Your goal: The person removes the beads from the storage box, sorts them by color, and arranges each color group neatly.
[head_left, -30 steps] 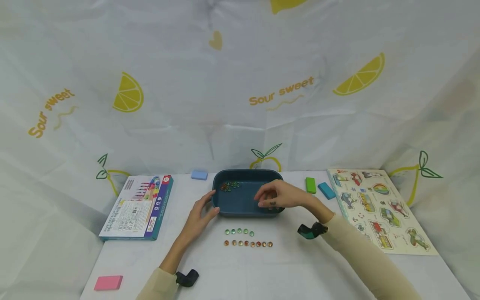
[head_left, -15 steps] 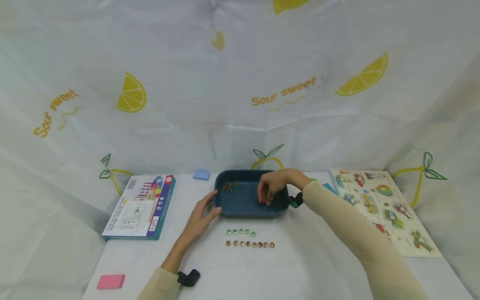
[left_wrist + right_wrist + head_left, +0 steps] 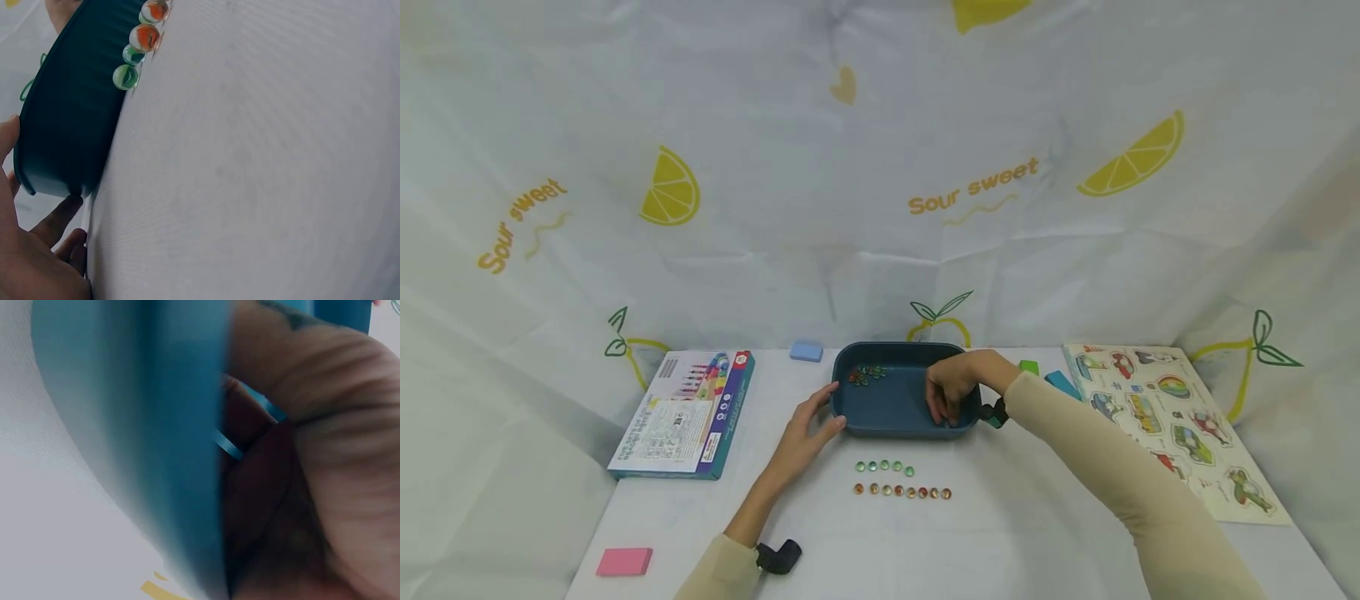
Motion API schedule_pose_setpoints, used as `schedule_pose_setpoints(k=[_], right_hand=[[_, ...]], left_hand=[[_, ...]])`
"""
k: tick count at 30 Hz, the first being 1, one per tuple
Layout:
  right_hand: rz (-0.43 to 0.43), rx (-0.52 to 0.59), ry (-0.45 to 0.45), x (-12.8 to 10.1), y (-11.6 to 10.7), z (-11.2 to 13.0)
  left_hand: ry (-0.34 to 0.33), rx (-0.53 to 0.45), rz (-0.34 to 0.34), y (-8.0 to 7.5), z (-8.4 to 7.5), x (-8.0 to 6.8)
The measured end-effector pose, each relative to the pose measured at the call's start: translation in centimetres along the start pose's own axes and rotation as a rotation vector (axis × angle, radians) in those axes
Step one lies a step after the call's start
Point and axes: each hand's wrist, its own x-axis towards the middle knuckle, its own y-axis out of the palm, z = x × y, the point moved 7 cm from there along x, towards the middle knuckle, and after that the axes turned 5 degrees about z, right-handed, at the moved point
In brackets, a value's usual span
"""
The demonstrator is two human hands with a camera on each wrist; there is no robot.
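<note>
The left hand, spread, rests against the left end of the blue tray on the counter; the right hand dips bent fingers into its right end; whether they pinch anything, I cannot tell. The green marbles and orange marbles lined up near it could roll astray if the tray slides nearer. The backdrop reads "Sour sweet" twice; the box's print is too small.

Big white sheet behind the desk, printed with lemon slices and "Sour sweet" lettering lol. Printed box lying flat on the left, pink block nearer me, light blue block at the back. Over right, a green block and teal block near a picture board.
</note>
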Motion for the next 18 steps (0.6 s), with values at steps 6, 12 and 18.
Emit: schedule_pose_setpoints(k=[6, 12, 18], right_hand=[[-0.015, -0.042, -0.011, 0.0, 0.2, 0.0], [-0.023, 0.058, -0.107, -0.2, 0.1, 0.1], [-0.075, 0.216, -0.293, -1.0, -0.5, 0.7]], left_hand=[[-0.006, 0.003, -0.002, 0.1, 0.1, 0.0], [-0.006, 0.006, -0.002, 0.2, 0.1, 0.0], [0.008, 0.014, -0.003, 0.1, 0.0, 0.0]])
